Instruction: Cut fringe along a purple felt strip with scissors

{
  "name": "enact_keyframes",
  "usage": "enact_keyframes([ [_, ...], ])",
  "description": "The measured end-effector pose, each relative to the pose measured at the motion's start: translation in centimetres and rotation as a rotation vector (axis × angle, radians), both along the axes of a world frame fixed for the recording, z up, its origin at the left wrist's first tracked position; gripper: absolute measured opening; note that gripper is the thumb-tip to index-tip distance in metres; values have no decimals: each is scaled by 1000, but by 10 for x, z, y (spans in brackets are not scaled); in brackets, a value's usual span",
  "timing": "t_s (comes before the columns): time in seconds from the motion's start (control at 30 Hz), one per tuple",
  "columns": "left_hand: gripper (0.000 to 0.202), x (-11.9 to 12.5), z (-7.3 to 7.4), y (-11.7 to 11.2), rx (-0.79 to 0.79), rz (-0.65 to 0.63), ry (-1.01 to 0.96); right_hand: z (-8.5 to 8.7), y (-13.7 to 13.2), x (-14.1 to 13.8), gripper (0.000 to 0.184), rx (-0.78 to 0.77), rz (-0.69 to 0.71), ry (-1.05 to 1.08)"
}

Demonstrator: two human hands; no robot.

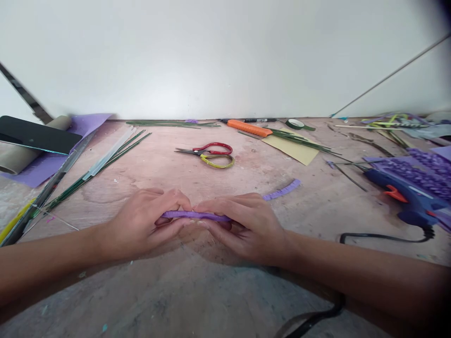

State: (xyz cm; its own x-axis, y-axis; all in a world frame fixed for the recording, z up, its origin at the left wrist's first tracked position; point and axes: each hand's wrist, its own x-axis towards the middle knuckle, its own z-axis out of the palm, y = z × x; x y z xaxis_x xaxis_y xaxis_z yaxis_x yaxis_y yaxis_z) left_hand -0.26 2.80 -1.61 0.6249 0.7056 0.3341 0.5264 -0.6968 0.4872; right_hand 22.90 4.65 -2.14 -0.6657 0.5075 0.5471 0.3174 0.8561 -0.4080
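A long purple foam strip [196, 215] lies across the middle of the wooden table, pinched between both my hands. My left hand [146, 220] grips its left end with thumb and fingers pressed together. My right hand [243, 225] is closed over its right part, fingertips meeting those of the left hand. The strip's fringed far end [282, 190] curves off to the right beyond my right hand, resting on the table.
Red-and-yellow scissors [209, 154] lie behind my hands. A blue glue gun [405, 195] with a black cord [380, 237] sits at right beside purple fringed pieces [423, 171]. Green wires [95, 169] and glue sticks lie at left; an orange cutter [248, 127] and tape roll [295, 124] lie near the wall.
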Motion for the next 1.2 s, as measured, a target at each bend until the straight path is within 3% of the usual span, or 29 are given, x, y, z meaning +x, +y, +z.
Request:
enact_keyframes([
  [0.73, 17, 0, 2, 1, 253, 10, 97, -1, -2, 1, 8, 32, -89, -13],
  [1.0, 14, -1, 1, 1, 293, 0, 78, -4, 0, 2, 17, 36, 8, 11],
  [1.2, 13, -2, -1, 2, 322, -4, 88, -2, -1, 1, 19, 36, -7, -1],
])
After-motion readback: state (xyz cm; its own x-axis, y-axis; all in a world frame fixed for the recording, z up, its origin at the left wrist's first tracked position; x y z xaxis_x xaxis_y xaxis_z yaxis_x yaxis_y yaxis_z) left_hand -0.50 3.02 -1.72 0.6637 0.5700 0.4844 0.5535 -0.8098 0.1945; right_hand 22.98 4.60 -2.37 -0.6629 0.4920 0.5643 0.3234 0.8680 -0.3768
